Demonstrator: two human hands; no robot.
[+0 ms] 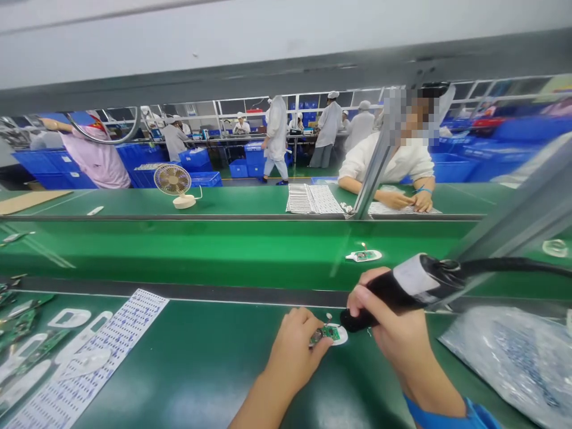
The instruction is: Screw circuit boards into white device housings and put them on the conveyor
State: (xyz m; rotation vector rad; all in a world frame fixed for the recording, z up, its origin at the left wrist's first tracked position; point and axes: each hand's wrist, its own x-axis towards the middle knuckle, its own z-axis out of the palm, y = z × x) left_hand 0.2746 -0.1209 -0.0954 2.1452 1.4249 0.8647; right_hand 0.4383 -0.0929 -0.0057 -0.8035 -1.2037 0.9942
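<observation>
From the head camera, the left hand [292, 345] rested on the green bench [205, 363], its grip pressed together in a pinch on the edge of a small green circuit board [325, 333] that sat in a white oval housing [339, 335] near the middle of the bench's front edge. The right hand [393, 325] was wrapped tight around the black barrel of an electric screwdriver [402, 289], whose tip came down right at the board, while its thick black cable [513, 266] ran off to the right (whether the bit was actually touching a screw could not be told at this size). Left of the hands lay a printed sheet of labels [89, 363] with several white plastic housings [71, 319] and spare boards [20, 325] beside it; at the right edge sat a clear plastic bag [513, 357] of parts. On the conveyor belt [179, 250] beyond, another assembled piece [364, 256] lay alone, and further off a small desk fan [173, 182] stood near a co-worker [393, 161] bent over a sheet. The likely trouble, as a judgement: the driver was held at a slant, so the bit could skid off and scratch the board, or the cable's pull could tug the tip aside, since only fingertips steadied the board.
</observation>
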